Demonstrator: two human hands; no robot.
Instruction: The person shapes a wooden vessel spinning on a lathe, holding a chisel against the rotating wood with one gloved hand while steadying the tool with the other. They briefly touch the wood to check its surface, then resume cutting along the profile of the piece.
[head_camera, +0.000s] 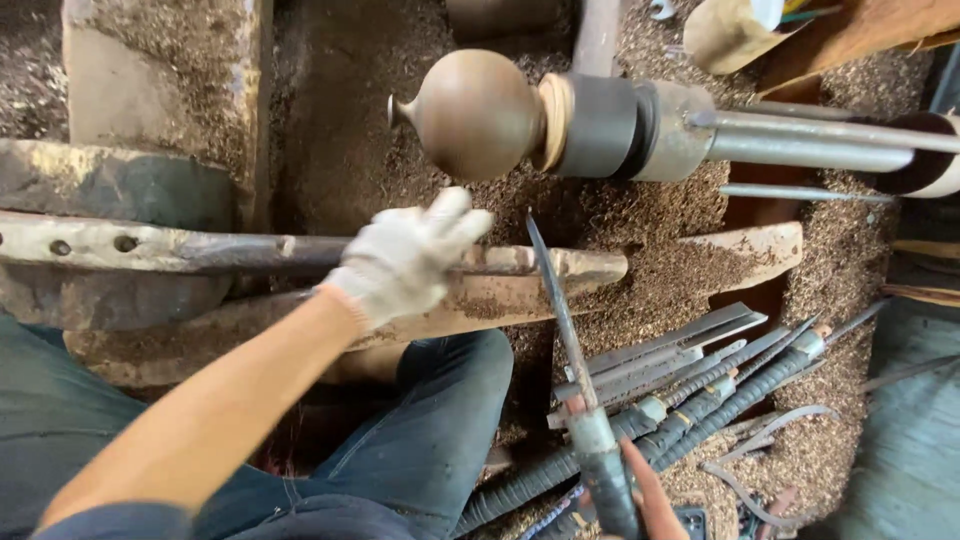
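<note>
**Chisel raised below the turned wooden vase**

The right hand (640, 500), closed around the chisel (572, 350) handle, aims its blade toward twelve o'clock. The vase (475, 113) sits at eleven o'clock from the tip, apart. The gloved left hand (405, 258), fingers loosely spread, hovers over the tool rest (200, 250). Sawdust-covered room lies between blade and vase.

Soft, even daylight fills the scene, brighter toward the upper right beyond the gloved left hand (405, 258), which is smeared by motion blur. Below that hand the lap lies in dim shadow. Edges bow slightly from wide-angle distortion.
</note>
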